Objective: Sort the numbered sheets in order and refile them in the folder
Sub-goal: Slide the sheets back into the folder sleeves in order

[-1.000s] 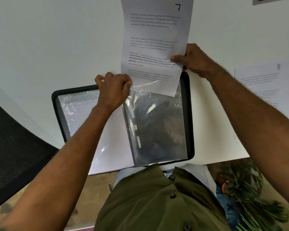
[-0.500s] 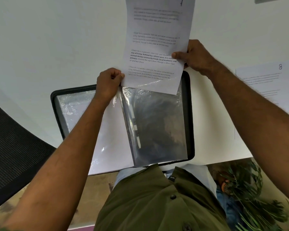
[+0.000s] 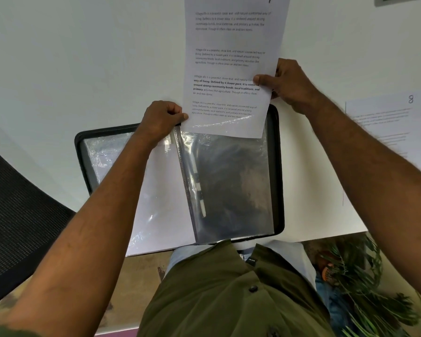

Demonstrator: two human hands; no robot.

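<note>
1. Sheet (image 3: 231, 69) sits at the top opening of the folder's right-hand clear sleeve (image 3: 229, 186). Its lower edge is at or just inside the sleeve mouth, and glare over the bottom lines of print suggests plastic already covers that strip. Most of the page is above the folder (image 3: 276, 166), over the white table (image 3: 83, 57).

2. Right hand (image 3: 289, 85) pinches the sheet's right edge about halfway up, thumb on the printed face, fingers curled behind.

3. Left hand (image 3: 162, 120) is curled at the sleeve's top-left corner, thumb and fingers pinching there. It appears to hold the sleeve mouth open, but I can't tell whether it also grips the sheet's corner.

4. Doing the step well, as I judge it: keep the sleeve mouth spread, feed both bottom corners in together and square to the opening, then slide straight down toward the body. Thin paper buckles if pushed from too high, so regrip lower as it goes. Stop if a corner snags on the film.

5. Writing: the handwritten number at the sheet's top right is cut off by the frame edge, with only a stroke's tail visible. The repeated printed paragraphs start "Village life is a peaceful, close-knit, and nature-connected way of living"; one has bold text.

6. Second sheet (image 3: 394, 132) lies flat on the table well to the right, marked with a handwritten "8". Its body text is too blurred to read.

7. Folder's left sleeve (image 3: 161, 203) already holds a white page.

8. Small black tag (image 3: 251, 260) on the olive shirt (image 3: 229, 300) carries tiny, illegible print.
</note>
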